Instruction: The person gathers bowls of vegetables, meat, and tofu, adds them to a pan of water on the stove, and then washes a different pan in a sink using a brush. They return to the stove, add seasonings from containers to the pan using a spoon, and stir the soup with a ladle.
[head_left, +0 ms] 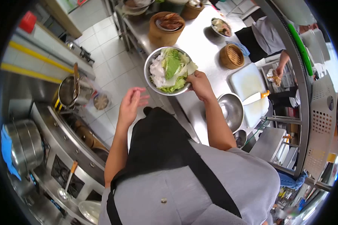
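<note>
My right hand [201,85] grips the rim of a metal bowl [148,75], thumb inside and fingers underneath. The bowl is tilted slightly toward me and is filled with green cabbage leaves [173,66] on the right and a white, lumpy food [159,70] on the left. Just below and left of the bowl, my left hand [132,103] is apart from it with fingers spread, holding nothing. An empty metal bowl [233,112] rests on the steel counter near my right forearm.
A cutting board [248,84] carries a cleaver [256,97] with an orange handle. Bamboo steamers [231,56] and a bowl of food [221,27] stand on the steel counter [202,48]. At left are a pot [69,92] and a stove with a ladle [68,182]. Another person's hand [281,71] shows beyond the counter.
</note>
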`<state>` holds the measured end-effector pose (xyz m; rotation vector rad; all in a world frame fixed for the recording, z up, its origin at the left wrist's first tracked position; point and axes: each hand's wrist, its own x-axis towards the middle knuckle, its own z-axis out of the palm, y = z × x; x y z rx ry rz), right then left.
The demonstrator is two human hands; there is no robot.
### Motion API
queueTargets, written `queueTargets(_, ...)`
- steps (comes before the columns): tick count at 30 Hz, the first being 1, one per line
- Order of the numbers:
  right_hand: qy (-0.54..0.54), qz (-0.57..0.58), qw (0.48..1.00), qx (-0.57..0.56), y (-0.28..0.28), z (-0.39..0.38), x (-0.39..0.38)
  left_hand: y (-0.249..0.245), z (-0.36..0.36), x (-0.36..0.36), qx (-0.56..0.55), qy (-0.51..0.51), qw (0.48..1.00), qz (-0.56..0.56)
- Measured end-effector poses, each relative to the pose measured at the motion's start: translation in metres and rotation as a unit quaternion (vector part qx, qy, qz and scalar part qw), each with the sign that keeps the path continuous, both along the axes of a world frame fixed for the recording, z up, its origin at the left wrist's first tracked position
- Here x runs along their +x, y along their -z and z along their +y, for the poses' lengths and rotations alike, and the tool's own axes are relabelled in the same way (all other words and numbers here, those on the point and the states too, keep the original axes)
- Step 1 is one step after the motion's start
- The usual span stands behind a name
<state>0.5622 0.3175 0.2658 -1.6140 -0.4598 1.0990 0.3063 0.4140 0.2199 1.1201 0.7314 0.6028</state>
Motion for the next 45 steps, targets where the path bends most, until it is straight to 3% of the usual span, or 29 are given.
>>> queueTargets(2,-0.050,-0.008,0.999,-0.018,-0.004,0.005,-0.030,0.007,0.001,-0.014,-0.028,-0.049,0.998,-0.031)
queueTargets(6,-0.154,0.010,0.988,-0.001,0.009,0.019,-0.073,0.018,-0.002,-0.057,-0.004,-0.086,0.995,0.040)
queueTargets(8,-0.224,-0.009,0.974,0.007,0.010,0.026,-0.090,0.023,-0.009,-0.083,0.091,-0.109,0.986,0.083)
queueTargets(13,-0.375,0.087,0.921,0.061,-0.003,0.059,-0.152,0.004,-0.049,-0.180,0.037,-0.356,0.934,0.019)
queueTargets(16,-0.477,0.013,0.878,0.043,0.004,0.096,-0.207,-0.031,-0.099,-0.258,0.062,-0.503,0.860,0.066)
queueTargets(18,-0.548,-0.060,0.832,0.054,0.007,0.110,-0.255,-0.069,-0.148,-0.301,0.077,-0.624,0.773,0.083)
queueTargets(20,-0.610,-0.059,0.786,0.084,0.008,0.117,-0.311,-0.109,-0.200,-0.333,0.062,-0.740,0.645,0.178)
queueTargets(24,-0.704,-0.050,0.693,0.147,0.040,0.124,-0.444,-0.128,-0.315,-0.421,0.073,-0.843,0.486,0.218)
queueTargets(25,-0.719,-0.138,0.651,0.200,0.046,0.124,-0.478,-0.132,-0.337,-0.436,0.053,-0.855,0.458,0.236)
queueTargets(26,-0.722,-0.222,0.605,0.253,0.052,0.120,-0.510,-0.135,-0.361,-0.453,0.032,-0.865,0.432,0.254)
queueTargets(28,-0.704,-0.243,0.567,0.352,0.069,0.110,-0.565,-0.127,-0.403,-0.483,0.002,-0.865,0.406,0.295)
queueTargets(29,-0.708,-0.238,0.562,0.355,0.082,0.109,-0.588,-0.117,-0.422,-0.500,-0.020,-0.863,0.402,0.306)
queueTargets(31,-0.683,-0.335,0.510,0.402,0.109,0.103,-0.628,-0.091,-0.457,-0.519,-0.051,-0.864,0.391,0.311)
queueTargets(33,-0.680,-0.322,0.512,0.414,0.127,0.088,-0.650,-0.074,-0.480,-0.529,-0.073,-0.872,0.396,0.277)
queueTargets(34,-0.667,-0.323,0.525,0.419,0.134,0.089,-0.650,-0.071,-0.489,-0.525,-0.068,-0.878,0.373,0.291)
queueTargets(35,-0.662,-0.298,0.555,0.406,0.136,0.082,-0.647,-0.066,-0.484,-0.521,-0.052,-0.876,0.376,0.298)
queueTargets(36,-0.718,-0.306,0.568,0.260,0.116,0.073,-0.637,-0.072,-0.471,-0.512,-0.057,-0.870,0.406,0.275)
queueTargets(37,-0.720,-0.206,0.600,0.281,0.178,0.089,-0.633,-0.069,-0.460,-0.510,-0.046,-0.840,0.463,0.278)
queueTargets(38,-0.681,-0.213,0.622,0.323,0.173,0.079,-0.612,-0.089,-0.425,-0.493,-0.026,-0.818,0.516,0.252)
queueTargets(39,-0.659,-0.310,0.571,0.379,0.163,0.077,-0.593,-0.088,-0.403,-0.487,-0.005,-0.800,0.546,0.250)
queueTargets(40,-0.561,-0.251,0.668,0.420,0.162,0.070,-0.570,-0.089,-0.372,-0.477,0.030,-0.769,0.601,0.214)
queueTargets(41,-0.536,-0.246,0.687,0.424,0.124,0.069,-0.533,-0.093,-0.341,-0.463,0.010,-0.737,0.623,0.263)
queueTargets(43,-0.483,-0.245,0.742,0.396,0.109,0.072,-0.468,-0.077,-0.283,-0.435,0.055,-0.686,0.710,0.149)
queueTargets(45,-0.355,-0.277,0.815,0.364,0.116,0.088,-0.391,-0.051,-0.222,-0.410,0.031,-0.596,0.791,0.133)
